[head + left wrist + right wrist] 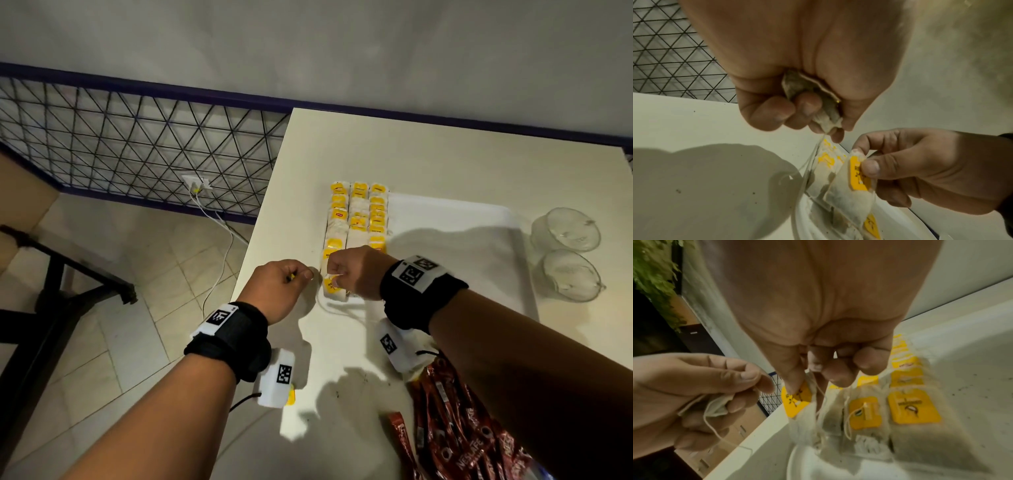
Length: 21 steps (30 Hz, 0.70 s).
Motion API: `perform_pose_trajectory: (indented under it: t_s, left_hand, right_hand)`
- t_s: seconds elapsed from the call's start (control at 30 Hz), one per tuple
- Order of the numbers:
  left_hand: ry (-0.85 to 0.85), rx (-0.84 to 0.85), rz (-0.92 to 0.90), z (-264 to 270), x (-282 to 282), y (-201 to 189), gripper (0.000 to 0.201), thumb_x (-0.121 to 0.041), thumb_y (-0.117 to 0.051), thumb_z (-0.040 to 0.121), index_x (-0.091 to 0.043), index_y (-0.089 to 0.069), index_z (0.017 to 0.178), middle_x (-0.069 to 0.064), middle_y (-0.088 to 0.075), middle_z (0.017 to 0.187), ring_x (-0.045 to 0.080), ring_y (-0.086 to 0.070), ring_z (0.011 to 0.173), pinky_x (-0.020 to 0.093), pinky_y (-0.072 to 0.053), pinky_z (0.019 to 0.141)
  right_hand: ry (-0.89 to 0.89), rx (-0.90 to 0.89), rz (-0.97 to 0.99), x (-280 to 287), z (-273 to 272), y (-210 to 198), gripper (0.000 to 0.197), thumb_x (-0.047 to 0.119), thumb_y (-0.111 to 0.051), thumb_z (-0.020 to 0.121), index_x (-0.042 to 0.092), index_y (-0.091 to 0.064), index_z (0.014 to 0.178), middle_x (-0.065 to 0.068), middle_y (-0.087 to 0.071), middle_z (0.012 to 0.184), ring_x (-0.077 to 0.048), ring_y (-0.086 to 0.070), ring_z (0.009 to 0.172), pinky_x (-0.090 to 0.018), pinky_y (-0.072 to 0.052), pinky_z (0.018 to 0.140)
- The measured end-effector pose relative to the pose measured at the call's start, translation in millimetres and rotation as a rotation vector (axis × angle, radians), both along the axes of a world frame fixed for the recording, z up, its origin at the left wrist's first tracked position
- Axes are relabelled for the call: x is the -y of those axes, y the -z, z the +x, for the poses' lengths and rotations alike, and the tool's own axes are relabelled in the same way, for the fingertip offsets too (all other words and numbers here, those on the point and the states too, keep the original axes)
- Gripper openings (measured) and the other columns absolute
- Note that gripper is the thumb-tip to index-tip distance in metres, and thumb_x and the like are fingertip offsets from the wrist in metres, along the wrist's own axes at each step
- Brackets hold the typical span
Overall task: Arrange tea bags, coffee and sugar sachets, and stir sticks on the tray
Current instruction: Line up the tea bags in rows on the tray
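- Over the tray's [455,219] near left corner, my right hand [356,272] pinches a tea bag [851,199] by its top, thumb on the yellow tag [796,400], bag hanging tilted just above the rows.
- Left hand [281,289], just beside it over the table [342,154], is curled tight round a second bag [813,97], crumpled in the fist; its string [719,434] trails down in a loop.
- Rows of tea bags [358,216], three columns, yellow tags up, lie along the tray's left side, touching one another.
- Rest of the tray, to the right of the rows, shows bare white floor with dark specks.
- Red coffee sachets [455,421] lie heaped on the table's near edge, under my right forearm.
- Two glass bowls [567,253] stand right of the tray, one behind the other, close together.
- Beyond the table's left edge: tiled floor, a wire mesh panel [137,144], a white cable [219,240].
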<state>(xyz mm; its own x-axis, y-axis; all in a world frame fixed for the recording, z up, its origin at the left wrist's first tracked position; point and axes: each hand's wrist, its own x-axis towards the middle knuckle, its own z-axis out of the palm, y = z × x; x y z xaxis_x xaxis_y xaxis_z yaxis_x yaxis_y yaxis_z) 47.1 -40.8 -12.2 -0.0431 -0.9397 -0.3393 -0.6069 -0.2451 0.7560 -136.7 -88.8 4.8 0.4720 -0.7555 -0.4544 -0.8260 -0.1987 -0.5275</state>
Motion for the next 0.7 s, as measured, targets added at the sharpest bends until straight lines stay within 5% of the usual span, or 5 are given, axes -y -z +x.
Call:
perform_pose_trajectory:
  t_s: [0.17,0.27,0.37,0.7]
  left_hand:
    - [-0.005,0.054,0.009,6.3,2.9,8.0,0.021,-0.031,-0.057,0.094,-0.023,-0.064,0.075,-0.008,-0.056,0.064,0.013,-0.05,0.062,0.024,-0.037,0.06]
    - [0.04,0.176,0.04,0.5,2.1,11.4,0.022,-0.028,-0.054,0.095,-0.02,-0.062,0.076,-0.005,-0.059,0.071,0.018,-0.054,0.073,0.026,-0.034,0.062]
    - [0.103,0.239,0.098,-11.5,0.1,16.7,0.02,-0.026,-0.054,0.093,-0.022,-0.059,0.075,-0.002,-0.062,0.081,0.02,-0.054,0.082,0.023,-0.033,0.067]
    - [0.122,0.274,0.155,-21.4,1.0,27.0,0.016,-0.03,-0.06,0.09,-0.018,-0.061,0.08,0.003,-0.068,0.088,0.026,-0.059,0.091,0.026,-0.042,0.071]
  right_hand:
    - [-0.011,-0.043,0.01,7.6,14.1,18.1,0.019,0.022,-0.059,0.091,0.014,-0.063,0.109,-0.002,-0.063,0.107,-0.022,-0.056,0.103,-0.026,-0.041,0.082]
    - [0.058,-0.022,-0.045,13.4,16.4,25.8,0.012,0.022,-0.063,0.088,0.015,-0.066,0.097,-0.001,-0.061,0.093,-0.024,-0.059,0.095,-0.026,-0.042,0.076]
    - [0.061,-0.059,-0.094,17.5,17.8,30.5,0.009,0.025,-0.064,0.086,0.018,-0.066,0.091,-0.004,-0.066,0.096,-0.025,-0.06,0.093,-0.026,-0.042,0.074]
    - [0.08,-0.158,-0.157,18.9,20.5,32.0,0.016,0.024,-0.06,0.089,0.016,-0.059,0.102,-0.008,-0.063,0.105,-0.033,-0.06,0.097,-0.037,-0.051,0.081]
